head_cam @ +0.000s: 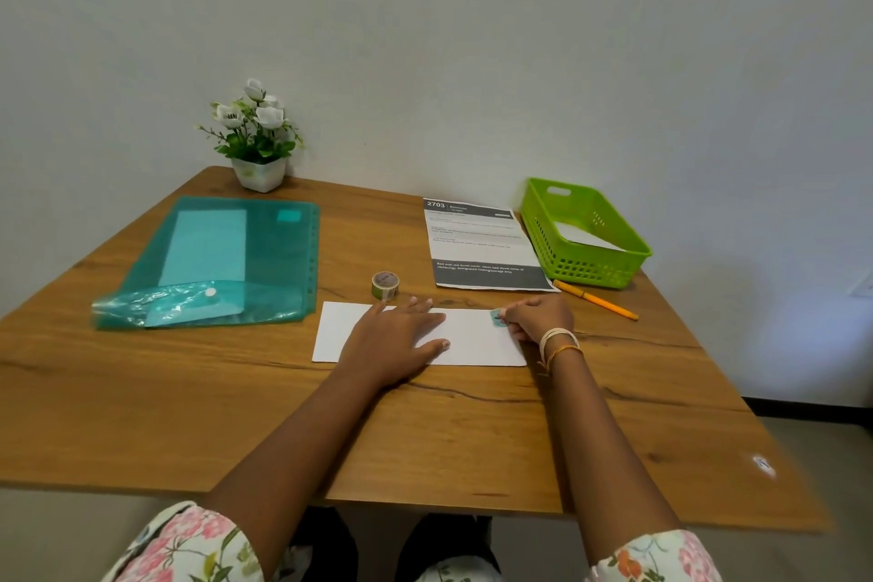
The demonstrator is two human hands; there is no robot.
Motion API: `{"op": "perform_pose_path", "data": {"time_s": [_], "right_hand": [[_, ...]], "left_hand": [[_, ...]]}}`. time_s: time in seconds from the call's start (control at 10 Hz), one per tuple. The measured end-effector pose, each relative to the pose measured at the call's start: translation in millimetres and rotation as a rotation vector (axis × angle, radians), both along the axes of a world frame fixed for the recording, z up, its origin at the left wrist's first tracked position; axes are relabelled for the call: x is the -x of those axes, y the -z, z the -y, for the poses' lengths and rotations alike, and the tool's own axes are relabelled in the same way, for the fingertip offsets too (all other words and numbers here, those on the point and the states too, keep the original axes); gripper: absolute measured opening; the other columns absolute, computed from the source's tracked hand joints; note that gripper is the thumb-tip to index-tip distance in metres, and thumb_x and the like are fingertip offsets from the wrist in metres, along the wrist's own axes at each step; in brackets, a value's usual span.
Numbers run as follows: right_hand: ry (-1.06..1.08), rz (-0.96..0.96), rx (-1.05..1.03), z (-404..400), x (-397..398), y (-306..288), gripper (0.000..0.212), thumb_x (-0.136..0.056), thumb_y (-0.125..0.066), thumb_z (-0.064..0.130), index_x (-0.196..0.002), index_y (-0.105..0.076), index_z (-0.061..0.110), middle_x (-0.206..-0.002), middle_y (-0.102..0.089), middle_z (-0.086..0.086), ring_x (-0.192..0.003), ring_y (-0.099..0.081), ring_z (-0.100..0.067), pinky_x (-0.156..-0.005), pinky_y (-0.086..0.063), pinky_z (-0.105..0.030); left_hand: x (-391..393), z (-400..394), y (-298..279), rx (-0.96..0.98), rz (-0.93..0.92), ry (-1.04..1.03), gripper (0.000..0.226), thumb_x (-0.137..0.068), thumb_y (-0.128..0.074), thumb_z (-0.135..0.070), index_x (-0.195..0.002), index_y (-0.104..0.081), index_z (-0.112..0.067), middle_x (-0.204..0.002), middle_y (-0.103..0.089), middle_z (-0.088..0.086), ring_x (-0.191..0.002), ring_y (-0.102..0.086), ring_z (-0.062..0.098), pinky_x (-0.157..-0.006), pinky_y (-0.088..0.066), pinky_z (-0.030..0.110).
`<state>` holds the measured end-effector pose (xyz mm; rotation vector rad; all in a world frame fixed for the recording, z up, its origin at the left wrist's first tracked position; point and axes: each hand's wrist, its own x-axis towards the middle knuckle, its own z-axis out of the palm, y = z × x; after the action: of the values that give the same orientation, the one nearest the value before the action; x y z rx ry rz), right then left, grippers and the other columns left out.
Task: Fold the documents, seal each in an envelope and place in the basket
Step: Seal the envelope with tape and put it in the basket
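The wooden table with a dark grain (189, 416) is carrying everything, and across its far left the translucent teal plastic document wallet (222, 260) is lying flat, a pale sheet showing inside it. At the far right the lime-green slotted plastic basket (588, 267) is already holding a white envelope, with a printed white document with grey bands (482, 246) lying unfolded just beside it. Near the front edge, the plain white paper envelope (472, 340) is lying flat under both hands: the left hand (392, 340) is pressing it down with fingers spread wide, while the right hand (534, 317) is pinching a small teal sticker (497, 316) onto its upper right part. A small roll of patterned tape (385, 285) is standing just behind the envelope. The sticker could be going on crooked or missing the flap edge if the envelope slides under the palm. Whether a folded sheet is inside cannot be told; the flap seam is hidden, and the document's print is too small to read.
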<state>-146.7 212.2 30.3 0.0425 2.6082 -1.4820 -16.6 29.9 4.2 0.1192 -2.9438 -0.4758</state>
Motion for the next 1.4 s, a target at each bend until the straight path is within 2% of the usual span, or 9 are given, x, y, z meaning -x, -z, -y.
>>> {"op": "perform_pose_path", "data": {"time_s": [0.3, 0.6, 0.7, 0.9, 1.0, 1.1, 1.2, 1.3, 1.4], "right_hand": [[0.02, -0.073, -0.12, 6.0, 3.3, 8.0, 0.003, -0.072, -0.075, 0.014, -0.07, -0.077, 0.013, -0.062, -0.07, -0.005, -0.056, -0.063, -0.017, -0.063, -0.058, -0.031], [0.022, -0.212, -0.189, 6.6, -4.9, 12.5, 0.007, -0.073, -0.079, 0.015, -0.07, -0.073, 0.018, -0.085, -0.072, -0.003, -0.087, -0.065, -0.021, -0.076, -0.051, -0.029], [-0.072, -0.235, -0.268, 1.2, -10.1, 15.6, 0.004, -0.079, -0.074, 0.019, -0.076, -0.076, 0.018, -0.088, -0.073, -0.005, -0.086, -0.064, -0.023, -0.07, -0.044, -0.025], [-0.151, -0.21, -0.358, -8.2, -11.3, 21.5, 0.03, -0.082, -0.073, 0.033, -0.109, -0.072, 0.022, -0.118, -0.067, -0.007, -0.107, -0.06, -0.023, -0.084, -0.05, -0.028], [-0.188, -0.255, -0.465, -10.9, -16.7, 26.5, 0.042, -0.085, -0.067, 0.04, -0.124, -0.063, 0.026, -0.125, -0.057, -0.007, -0.113, -0.053, -0.024, -0.093, -0.051, -0.037], [-0.28, -0.397, -0.668, -11.7, -31.2, 26.7, 0.06, -0.088, -0.053, 0.055, -0.14, -0.042, 0.028, -0.136, -0.046, -0.003, -0.127, -0.041, -0.025, -0.101, -0.042, -0.043], [-0.461, -0.453, -0.794, -9.2, -43.0, 28.7, 0.07, -0.092, -0.029, 0.065, -0.149, -0.023, 0.025, -0.157, -0.023, 0.004, -0.146, -0.016, -0.021, -0.116, -0.015, -0.051], [-0.505, -0.403, -0.839, -9.7, -46.9, 31.3, 0.075, -0.091, -0.013, 0.069, -0.152, -0.013, 0.026, -0.16, -0.01, 0.009, -0.148, -0.004, -0.018, -0.116, -0.003, -0.053], [-0.509, -0.408, -0.864, -10.0, -48.4, 30.9, 0.075, -0.09, -0.01, 0.07, -0.152, -0.011, 0.028, -0.16, -0.009, 0.009, -0.148, -0.004, -0.018, -0.116, -0.002, -0.055]], "left_hand": [[0.0, 0.2, -0.2, -0.01, 0.009, -0.007, 0.055, -0.094, -0.038, -0.062, -0.144, -0.04, -0.04, -0.156, -0.026, -0.014, -0.146, -0.02, 0.008, -0.118, -0.013, 0.04], [-0.8, -0.2, -1.0, -0.02, 0.015, -0.013, 0.056, -0.093, -0.039, -0.062, -0.144, -0.04, -0.039, -0.156, -0.027, -0.013, -0.146, -0.021, 0.008, -0.119, -0.013, 0.041], [-2.2, 0.8, -0.1, -0.025, 0.007, -0.015, 0.055, -0.093, -0.039, -0.062, -0.143, -0.041, -0.04, -0.156, -0.028, -0.013, -0.145, -0.021, 0.008, -0.119, -0.013, 0.04], [-2.0, -0.2, -1.0, -0.027, 0.011, -0.018, 0.055, -0.093, -0.039, -0.062, -0.144, -0.04, -0.04, -0.156, -0.027, -0.013, -0.146, -0.021, 0.009, -0.119, -0.014, 0.041], [-1.7, -1.4, -1.6, -0.028, 0.011, -0.021, 0.055, -0.093, -0.039, -0.062, -0.143, -0.04, -0.04, -0.156, -0.027, -0.013, -0.146, -0.021, 0.009, -0.119, -0.013, 0.041], [-1.9, -0.7, -1.7, -0.025, 0.011, -0.023, 0.055, -0.093, -0.039, -0.062, -0.143, -0.041, -0.04, -0.156, -0.027, -0.013, -0.145, -0.022, 0.009, -0.118, -0.013, 0.041], [-2.5, -0.6, -1.7, -0.021, 0.009, -0.021, 0.055, -0.093, -0.039, -0.063, -0.143, -0.041, -0.039, -0.156, -0.028, -0.012, -0.145, -0.023, 0.01, -0.118, -0.013, 0.041], [-2.1, -0.8, -2.4, -0.023, 0.006, -0.023, 0.055, -0.093, -0.039, -0.062, -0.143, -0.04, -0.04, -0.156, -0.028, -0.012, -0.145, -0.023, 0.01, -0.118, -0.013, 0.041], [-3.7, -0.6, -1.3, -0.033, 0.011, -0.028, 0.055, -0.093, -0.039, -0.062, -0.144, -0.04, -0.04, -0.156, -0.028, -0.013, -0.145, -0.022, 0.009, -0.119, -0.013, 0.041]]}}
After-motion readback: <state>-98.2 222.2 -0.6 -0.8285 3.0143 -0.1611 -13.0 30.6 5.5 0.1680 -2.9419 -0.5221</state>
